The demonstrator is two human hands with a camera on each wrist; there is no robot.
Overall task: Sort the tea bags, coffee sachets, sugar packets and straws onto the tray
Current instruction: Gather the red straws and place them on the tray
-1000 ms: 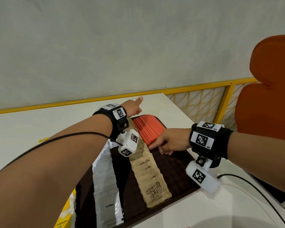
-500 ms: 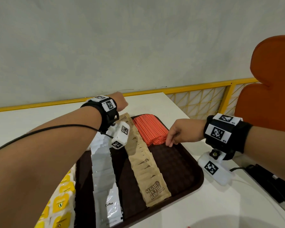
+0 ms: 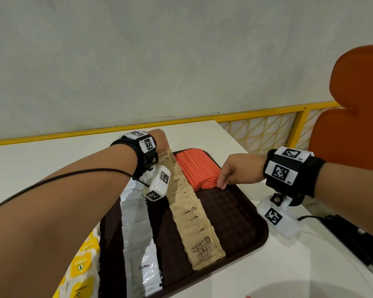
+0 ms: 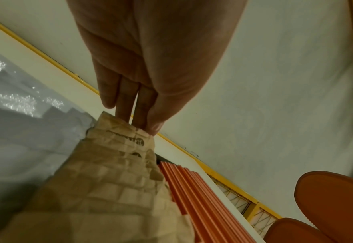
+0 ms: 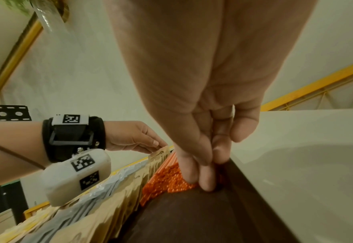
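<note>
A dark brown tray (image 3: 235, 222) holds three rows: silver coffee sachets (image 3: 138, 229), brown sugar packets (image 3: 192, 218) and red straws (image 3: 196, 168). Yellow tea bags (image 3: 82, 265) lie at the tray's left edge. My left hand (image 3: 160, 139) reaches over the far end of the sugar row. Its straight fingers (image 4: 129, 113) touch the top edge of the farthest sugar packet (image 4: 125, 136). My right hand (image 3: 224, 181) points down at the tray (image 5: 192, 213), its straight fingertips (image 5: 202, 177) pressed against the near ends of the straws (image 5: 165, 179).
The tray sits on a white table (image 3: 289, 265) whose right edge is close by. A yellow rail (image 3: 267, 112) runs along the grey wall behind. An orange chair (image 3: 353, 117) stands at the right. A black cable and device (image 3: 342, 229) lie under my right wrist.
My left hand drew back from beyond the tray to the far end of the sugar row. My right hand slid from beside the sugar packets to the straws' near ends.
</note>
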